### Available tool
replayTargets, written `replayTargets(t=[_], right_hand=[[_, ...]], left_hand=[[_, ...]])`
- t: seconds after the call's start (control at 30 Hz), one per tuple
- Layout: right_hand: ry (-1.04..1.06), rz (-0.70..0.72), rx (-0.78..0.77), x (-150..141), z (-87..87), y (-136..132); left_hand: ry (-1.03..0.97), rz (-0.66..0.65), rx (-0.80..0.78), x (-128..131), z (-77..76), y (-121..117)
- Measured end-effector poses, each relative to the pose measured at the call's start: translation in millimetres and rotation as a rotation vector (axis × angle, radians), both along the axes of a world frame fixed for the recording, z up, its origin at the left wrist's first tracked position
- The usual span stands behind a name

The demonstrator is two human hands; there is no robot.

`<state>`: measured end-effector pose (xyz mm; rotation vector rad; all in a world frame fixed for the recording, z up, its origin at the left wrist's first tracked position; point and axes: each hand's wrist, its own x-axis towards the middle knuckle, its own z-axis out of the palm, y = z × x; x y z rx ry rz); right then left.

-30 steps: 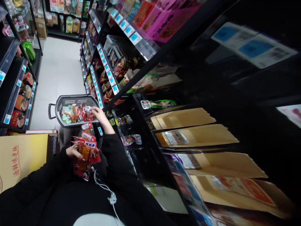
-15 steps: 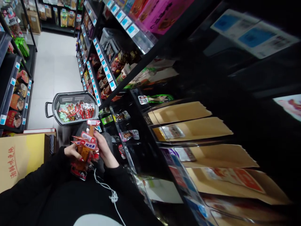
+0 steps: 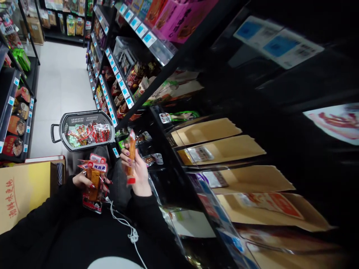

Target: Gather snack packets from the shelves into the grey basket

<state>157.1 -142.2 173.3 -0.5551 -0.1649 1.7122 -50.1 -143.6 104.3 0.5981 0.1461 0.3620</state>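
Several red-and-clear snack packets (image 3: 95,178) with orange-brown sticks inside are bunched in my left hand (image 3: 82,181), its fingers closed round them in front of my body. My right hand (image 3: 141,172) is raised to the right of it, beside the shelf compartments, gripping a single long snack packet (image 3: 131,158) upright between thumb and fingers. Beyond my hands a grey shopping basket (image 3: 66,140) stands on the floor. Mixed small snack packets (image 3: 89,133) lie inside it.
Dark shelf compartments (image 3: 153,147) hold a few small packets to my right, with brown paper-lined trays (image 3: 207,130) beyond. A yellow and tan carton (image 3: 25,194) stands at left. White floor (image 3: 60,78) runs between shelves. A white cable (image 3: 123,220) hangs at my front.
My right hand has drawn away from the bunch to the right, taking one packet with it. The left hand keeps the other packets. The view has shifted slightly.
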Motion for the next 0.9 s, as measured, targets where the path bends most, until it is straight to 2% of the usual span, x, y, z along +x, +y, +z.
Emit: replayTargets(t=[0.13, 0.2, 0.23, 0.3, 0.47, 0.57, 0.63, 0.73, 0.83, 0.9], right_hand=[[0.631, 0.058, 0.251, 8.3, -10.2, -12.6], [0.756, 0.050, 0.350, 10.7, -12.4, -15.2], [0.742, 0.039, 0.364, 11.3, -11.4, -15.7], [0.544, 0.007, 0.324, 11.2, -4.9, -15.7], [-0.514, -0.179, 0.132, 6.1, 20.3, -16.5], [-0.889, -0.257, 0.051, 8.5, 20.2, -15.5], [-0.956, -0.237, -0.013, 13.9, 7.3, -12.5], [-1.007, -0.116, -0.120, 17.8, -28.3, -4.7], [-1.183, 0.004, -0.143, 4.6, -65.5, 10.6], [-1.282, 0.026, -0.098, -12.4, -79.8, 31.4]], left_hand=[[0.016, -0.002, -0.008, -2.0, 2.0, 0.9], [0.020, -0.005, -0.011, -2.7, 1.9, 1.4], [0.022, -0.009, -0.014, -2.8, 1.7, 1.5], [0.029, -0.008, -0.024, -2.6, 1.1, 1.1], [0.050, 0.028, -0.046, -2.1, 1.1, 0.2], [0.047, 0.020, -0.060, -2.7, 0.3, 0.3], [0.043, 0.011, -0.059, -2.8, -0.3, 0.1], [0.044, -0.008, -0.057, -1.8, -0.8, -0.8], [0.037, -0.021, -0.054, -0.3, -1.6, -1.8], [0.034, -0.036, -0.053, 0.0, -2.6, -2.1]])
